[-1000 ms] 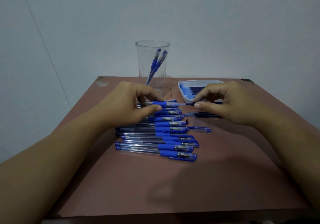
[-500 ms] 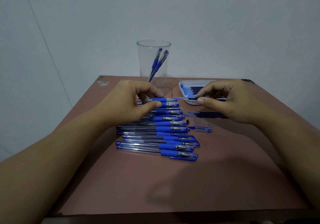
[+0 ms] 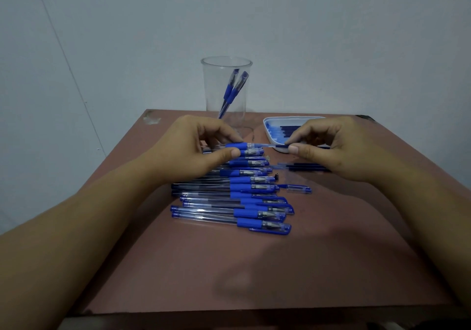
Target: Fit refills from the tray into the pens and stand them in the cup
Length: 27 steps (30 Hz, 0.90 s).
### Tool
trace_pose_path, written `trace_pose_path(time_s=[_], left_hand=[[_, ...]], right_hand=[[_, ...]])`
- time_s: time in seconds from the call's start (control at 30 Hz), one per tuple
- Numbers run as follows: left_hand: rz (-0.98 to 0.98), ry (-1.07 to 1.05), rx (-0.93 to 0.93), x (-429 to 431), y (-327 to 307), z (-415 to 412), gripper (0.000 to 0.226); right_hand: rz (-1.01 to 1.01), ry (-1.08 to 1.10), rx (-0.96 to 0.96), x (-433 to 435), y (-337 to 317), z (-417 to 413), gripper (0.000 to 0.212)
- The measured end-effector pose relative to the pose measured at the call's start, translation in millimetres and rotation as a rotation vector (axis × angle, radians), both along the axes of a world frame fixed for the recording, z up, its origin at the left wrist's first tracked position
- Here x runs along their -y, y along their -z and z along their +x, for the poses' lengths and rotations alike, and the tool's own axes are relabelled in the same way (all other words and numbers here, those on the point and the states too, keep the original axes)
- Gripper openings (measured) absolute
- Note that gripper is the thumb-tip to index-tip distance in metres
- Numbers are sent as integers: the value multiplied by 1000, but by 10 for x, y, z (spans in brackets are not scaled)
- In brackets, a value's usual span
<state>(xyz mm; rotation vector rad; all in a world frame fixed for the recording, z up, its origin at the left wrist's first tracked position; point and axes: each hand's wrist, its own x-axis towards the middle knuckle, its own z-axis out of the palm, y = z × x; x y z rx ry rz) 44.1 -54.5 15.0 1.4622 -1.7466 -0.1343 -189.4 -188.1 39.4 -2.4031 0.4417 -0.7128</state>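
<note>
My left hand (image 3: 193, 148) grips a clear pen barrel (image 3: 240, 146) by its blue grip, level above the pile. My right hand (image 3: 328, 148) pinches a dark refill (image 3: 276, 145) whose clear front end sits in the barrel's open mouth. A white tray (image 3: 270, 137) with more refills lies behind my right hand. The clear cup (image 3: 225, 95) stands at the back with two blue pens leaning inside. Several blue pens (image 3: 237, 202) lie in a row on the table.
A loose clear-and-blue cap (image 3: 297, 189) and a small dark tip (image 3: 277, 176) lie right of the pile. Loose dark refills (image 3: 303, 167) rest under my right hand. The brown table (image 3: 254, 266) ends close to a pale wall.
Both hands have lifted the pen and refill slightly away from the pile. The refill has drawn out to the right, with more of it showing between the hands.
</note>
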Motion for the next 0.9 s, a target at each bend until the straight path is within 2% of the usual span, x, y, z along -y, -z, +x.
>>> trace_pose_path(time_s=[0.1,0.2,0.4,0.57,0.73,0.9], left_hand=[[6,17,-62,-1,-7,-6,12],[10,-6,-16,1,-2,-8,14],[3,-43,153,-4,17,-65,18],[-4,-95,136,2,5,-53,19],[-7,-118,126,3,1,-42,19],[20,-101,134,9,19,-48,19]], right_hand=[[20,-17,17,-2,-1,-5,8],[-1,-14,-1,32,17,-7,5],[-62,-67,-69,30,127,101,16],[-117,-81,-99,28,124,109,35],[-211,10,-25,152,119,31,20],[-176,-78,-87,72,167,129,30]])
